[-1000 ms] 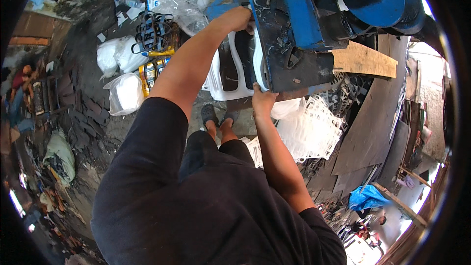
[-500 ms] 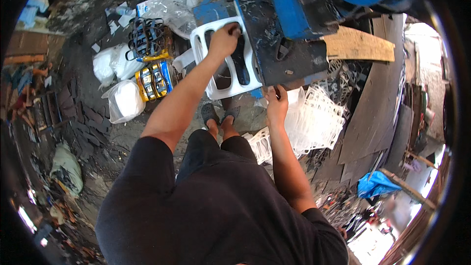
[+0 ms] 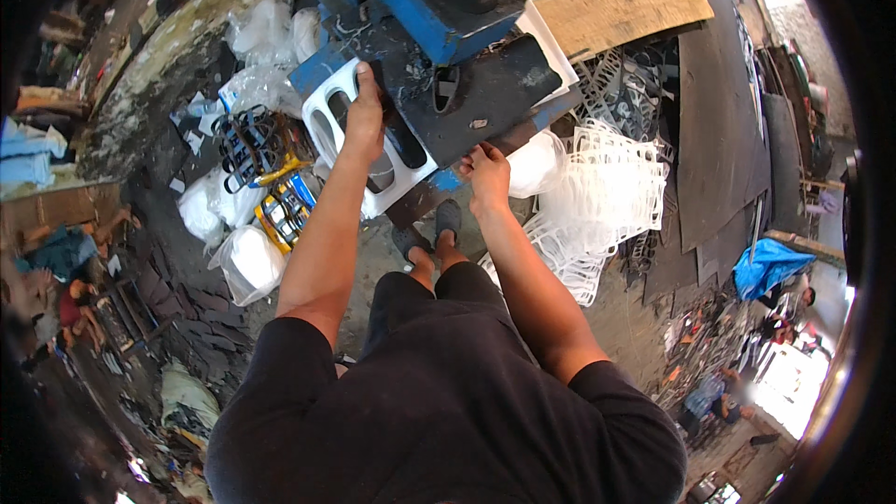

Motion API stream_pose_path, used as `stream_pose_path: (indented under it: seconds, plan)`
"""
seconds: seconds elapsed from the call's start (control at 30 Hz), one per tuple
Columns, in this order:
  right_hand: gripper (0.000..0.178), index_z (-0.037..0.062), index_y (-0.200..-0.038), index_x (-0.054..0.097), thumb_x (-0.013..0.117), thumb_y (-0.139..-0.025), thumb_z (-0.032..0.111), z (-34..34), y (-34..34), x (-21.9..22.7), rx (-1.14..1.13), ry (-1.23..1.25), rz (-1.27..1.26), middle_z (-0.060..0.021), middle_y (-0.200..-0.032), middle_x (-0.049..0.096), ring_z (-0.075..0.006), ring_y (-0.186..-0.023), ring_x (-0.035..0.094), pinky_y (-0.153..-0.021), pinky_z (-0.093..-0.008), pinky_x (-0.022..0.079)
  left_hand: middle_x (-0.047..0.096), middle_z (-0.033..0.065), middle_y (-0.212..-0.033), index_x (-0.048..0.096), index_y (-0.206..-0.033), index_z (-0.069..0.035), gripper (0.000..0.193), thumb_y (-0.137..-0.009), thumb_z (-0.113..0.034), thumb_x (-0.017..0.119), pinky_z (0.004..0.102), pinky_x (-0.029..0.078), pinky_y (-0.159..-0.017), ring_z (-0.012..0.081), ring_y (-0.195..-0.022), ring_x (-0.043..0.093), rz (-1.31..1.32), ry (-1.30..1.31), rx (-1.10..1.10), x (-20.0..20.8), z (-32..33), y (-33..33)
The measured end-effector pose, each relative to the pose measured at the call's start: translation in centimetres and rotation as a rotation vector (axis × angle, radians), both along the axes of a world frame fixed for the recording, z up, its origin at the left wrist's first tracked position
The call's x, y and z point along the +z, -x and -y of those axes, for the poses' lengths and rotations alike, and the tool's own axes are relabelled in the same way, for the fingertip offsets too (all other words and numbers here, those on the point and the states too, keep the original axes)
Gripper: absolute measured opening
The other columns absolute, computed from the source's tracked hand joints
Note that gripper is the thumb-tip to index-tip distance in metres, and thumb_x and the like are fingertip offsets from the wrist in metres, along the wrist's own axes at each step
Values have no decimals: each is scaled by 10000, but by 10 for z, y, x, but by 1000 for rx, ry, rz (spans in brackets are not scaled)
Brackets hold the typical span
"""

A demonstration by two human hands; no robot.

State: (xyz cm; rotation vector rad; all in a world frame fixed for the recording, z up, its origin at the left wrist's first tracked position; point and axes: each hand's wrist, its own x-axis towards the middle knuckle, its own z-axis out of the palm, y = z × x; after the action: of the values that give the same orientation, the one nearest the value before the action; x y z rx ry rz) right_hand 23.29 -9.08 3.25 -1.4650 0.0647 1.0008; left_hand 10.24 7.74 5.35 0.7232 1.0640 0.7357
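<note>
A white sheet with long rounded cut-outs (image 3: 423, 172) lies tilted at the left of a blue machine's work surface. My left hand (image 3: 365, 126) is on it, closed around a strip between the openings, with some fingertips hidden. Beside the sheet, a flat black board (image 3: 495, 98) lies beneath the machine's blue frame (image 3: 411, 9). At the board's near edge is my right hand (image 3: 489, 179), its fingers curled and pinched together; what is between them is too small to make out.
White cut-out sheets (image 3: 607, 182) are heaped at right, below a wooden plank (image 3: 625, 17). Large dark sheets (image 3: 719, 112) lean beyond. Yellow-and-blue packs (image 3: 285, 210) and white plastic bags (image 3: 254, 266) lie on the left floor. Other people (image 3: 79, 303) sit farther left.
The view has shifted, so the machine appears farther left. My left hand has moved down the white sheet, fingers straighter. White edging now shows beyond the black board's right side.
</note>
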Motion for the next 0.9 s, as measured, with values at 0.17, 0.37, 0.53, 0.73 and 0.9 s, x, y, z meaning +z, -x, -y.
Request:
stream_pose_path:
  seconds: [0.17,0.37,0.53,0.73,0.9]
  plan:
    - [158,-25,-1085,595,531,-982,75,-13,-26,-13,-29,-19,82,-39,-850,599,-116,-662,532,-574,-266,446,618,85,-1300,506,-1364,-90,862,-870,-789,406,393,420,-1041,262,-1181,583,289,82,-61,10,-12,-13]
    - [180,-9,-1028,638,479,-945,7,-25,-54,-44,2,13,170,-67,-862,654,-151,-712,588,-618,-299,466,575,69,-1372,467,-1419,-118,963,-805,-858,405,439,400,-1071,270,-1240,549,375,192,-15,28,-8,-23]
    - [153,4,-997,669,566,-895,54,-21,-75,-5,281,195,275,-151,-929,709,-263,-866,692,-759,-382,523,522,117,-1402,444,-1425,-57,834,-913,-715,459,409,361,-1090,273,-1271,495,191,118,221,18,2,-19]
    - [244,1,-950,627,703,-860,215,-34,-159,266,372,44,1807,-225,-839,655,-417,-826,644,-736,-513,500,554,125,-1240,505,-1260,8,322,-1003,-179,552,344,457,-968,213,-1107,568,315,-1405,448,281,38,-75]
    - [221,29,-983,612,660,-893,224,-76,-182,520,1,-250,2519,-190,-854,627,-374,-836,614,-744,-485,474,580,117,-1151,543,-1124,-21,230,-986,-205,535,359,466,-915,219,-1023,586,14,-1747,10,459,28,-201]
